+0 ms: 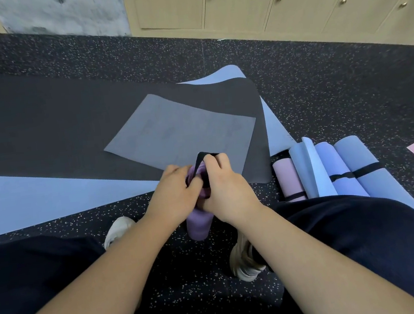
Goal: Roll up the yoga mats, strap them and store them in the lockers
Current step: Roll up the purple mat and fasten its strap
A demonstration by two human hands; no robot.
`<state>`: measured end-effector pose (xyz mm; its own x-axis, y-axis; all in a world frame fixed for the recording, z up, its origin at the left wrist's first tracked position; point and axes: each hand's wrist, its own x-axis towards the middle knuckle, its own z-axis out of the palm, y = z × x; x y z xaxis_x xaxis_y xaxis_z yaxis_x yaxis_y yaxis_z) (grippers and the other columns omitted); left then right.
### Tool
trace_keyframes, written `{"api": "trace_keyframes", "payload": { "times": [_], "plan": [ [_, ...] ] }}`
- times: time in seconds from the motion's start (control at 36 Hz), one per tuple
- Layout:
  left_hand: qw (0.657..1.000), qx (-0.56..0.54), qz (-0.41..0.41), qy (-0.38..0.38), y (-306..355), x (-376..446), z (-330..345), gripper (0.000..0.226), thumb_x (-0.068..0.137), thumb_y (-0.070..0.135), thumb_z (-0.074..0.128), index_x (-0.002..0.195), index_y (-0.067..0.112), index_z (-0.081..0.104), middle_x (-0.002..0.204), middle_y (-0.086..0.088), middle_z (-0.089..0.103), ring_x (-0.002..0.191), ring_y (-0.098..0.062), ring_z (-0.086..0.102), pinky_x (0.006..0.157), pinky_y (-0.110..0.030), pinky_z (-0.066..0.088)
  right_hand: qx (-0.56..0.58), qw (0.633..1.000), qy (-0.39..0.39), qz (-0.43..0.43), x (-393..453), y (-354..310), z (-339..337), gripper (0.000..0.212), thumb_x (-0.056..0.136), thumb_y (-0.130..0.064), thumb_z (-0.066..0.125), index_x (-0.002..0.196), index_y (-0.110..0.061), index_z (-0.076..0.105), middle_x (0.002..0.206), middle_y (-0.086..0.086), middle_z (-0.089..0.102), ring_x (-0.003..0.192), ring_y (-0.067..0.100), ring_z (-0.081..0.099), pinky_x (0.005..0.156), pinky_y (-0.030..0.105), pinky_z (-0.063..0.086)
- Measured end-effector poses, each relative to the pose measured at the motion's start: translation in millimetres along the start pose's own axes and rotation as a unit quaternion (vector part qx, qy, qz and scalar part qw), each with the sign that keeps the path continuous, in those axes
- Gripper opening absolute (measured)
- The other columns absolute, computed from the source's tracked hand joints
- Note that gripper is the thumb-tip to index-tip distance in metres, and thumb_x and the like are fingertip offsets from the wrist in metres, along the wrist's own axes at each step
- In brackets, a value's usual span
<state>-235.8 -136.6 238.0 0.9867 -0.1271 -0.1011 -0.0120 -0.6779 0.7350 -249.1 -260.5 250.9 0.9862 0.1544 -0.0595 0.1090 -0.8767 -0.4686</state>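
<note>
Currently: purple rolled mat (199,226) on the floor (322,92) between the feet; left hand (171,194) and right hand (226,188) both clamped on the black strap (202,158) at its upper end. Probably light, soft, springy foam; best gripped mid-roll, strap pulled snug.

purple rolled mat (199,224) | black strap (199,163) | black speckled floor (321,87)

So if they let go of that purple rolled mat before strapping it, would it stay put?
Probably not: the purple mat looks springy and may unroll, since the black strap seems unfastened. Being round, it could roll across the floor.
</note>
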Motion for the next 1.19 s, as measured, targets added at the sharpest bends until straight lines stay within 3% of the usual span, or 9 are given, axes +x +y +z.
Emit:
{"api": "trace_keyframes", "payload": {
  "times": [0.19,0.33,0.44,0.56,0.64,0.81,0.94,1.08,1.19],
  "plan": [
    [0.999,0.012,0.014,0.033,3,-2,-5,0.028,0.097,0.010,0.041,0.124,0.014,0.048,0.103,-0.009,0.063,0.096,-0.030,0.057,0.076,-0.034,0.040,0.018,1.000,-0.012,0.007,2,8,0,0.058,0.080,-0.025,0.066,0.131,-0.017,0.039,0.133,-0.001,0.037,0.090,0.034,0.059,0.067,0.031,0.037],
    [0.999,-0.023,0.037,0.015,-5,0,-8,0.026,0.093,0.005,0.036,0.102,0.029,0.033,0.099,-0.005,0.062,0.087,-0.028,0.056,0.077,-0.041,0.045,0.065,0.998,-0.018,0.016,3,14,-4,0.068,0.078,-0.027,0.071,0.136,-0.023,0.038,0.138,-0.007,0.040,0.103,0.025,0.057,0.082,0.032,0.044],
    [0.990,-0.035,0.136,0.002,-10,0,-8,0.054,0.082,0.011,0.030,0.119,0.039,0.058,0.122,0.019,0.050,0.111,0.003,0.049,0.095,-0.015,0.039,0.084,0.996,0.000,0.013,3,18,-3,0.053,0.075,-0.031,0.073,0.119,-0.025,0.044,0.122,-0.011,0.047,0.093,0.023,0.057,0.077,0.034,0.046],
    [0.992,-0.049,0.119,0.000,-6,1,-10,0.050,0.084,0.024,0.036,0.126,0.023,0.063,0.121,0.032,0.042,0.107,0.013,0.044,0.094,-0.003,0.031,0.091,0.996,0.004,0.002,3,21,-1,0.053,0.074,-0.032,0.072,0.119,-0.026,0.044,0.120,-0.012,0.047,0.093,0.022,0.057,0.075,0.032,0.045],
    [0.992,-0.014,0.125,0.005,-7,3,-5,0.050,0.090,0.014,0.036,0.134,0.023,0.057,0.130,0.017,0.046,0.113,0.003,0.045,0.097,-0.009,0.032,0.120,0.993,-0.003,0.025,4,23,-2,0.066,0.074,-0.036,0.075,0.130,-0.029,0.041,0.128,-0.013,0.049,0.102,0.020,0.059,0.084,0.031,0.047],
    [0.997,-0.034,0.069,-0.005,-18,16,4,0.052,0.093,-0.010,0.038,0.140,0.011,0.048,0.138,0.001,0.042,0.116,0.004,0.037,0.092,0.007,0.019,0.140,0.988,-0.030,0.050,4,26,-7,0.104,0.071,-0.043,0.079,0.152,-0.033,0.013,0.144,-0.013,0.044,0.122,0.019,0.052,0.091,0.024,0.040],
    [0.997,-0.055,0.048,-0.008,-26,20,6,0.054,0.091,-0.012,0.042,0.137,0.013,0.051,0.125,0.002,0.047,0.113,-0.005,0.043,0.091,0.004,0.023,0.146,0.987,-0.028,0.062,3,29,-1,0.095,0.073,-0.044,0.077,0.148,-0.030,0.020,0.137,-0.012,0.051,0.117,0.018,0.054,0.085,0.023,0.038],
    [0.998,-0.002,0.051,-0.039,-30,16,11,0.058,0.076,-0.016,0.045,0.126,0.010,0.058,0.112,0.000,0.051,0.108,-0.016,0.050,0.084,-0.011,0.030,0.187,0.979,-0.023,0.073,2,32,11,0.084,0.070,-0.033,0.079,0.139,-0.027,0.031,0.128,-0.010,0.055,0.108,0.018,0.058,0.091,0.037,0.049],
    [0.998,0.029,0.045,-0.041,-36,12,17,0.061,0.077,-0.008,0.051,0.132,0.017,0.054,0.126,-0.004,0.053,0.109,-0.018,0.051,0.089,-0.020,0.035,0.237,0.968,-0.013,0.080,1,36,14,0.077,0.070,-0.025,0.082,0.132,-0.026,0.036,0.116,-0.012,0.060,0.103,0.014,0.060,0.088,0.033,0.049]
  ]
}}
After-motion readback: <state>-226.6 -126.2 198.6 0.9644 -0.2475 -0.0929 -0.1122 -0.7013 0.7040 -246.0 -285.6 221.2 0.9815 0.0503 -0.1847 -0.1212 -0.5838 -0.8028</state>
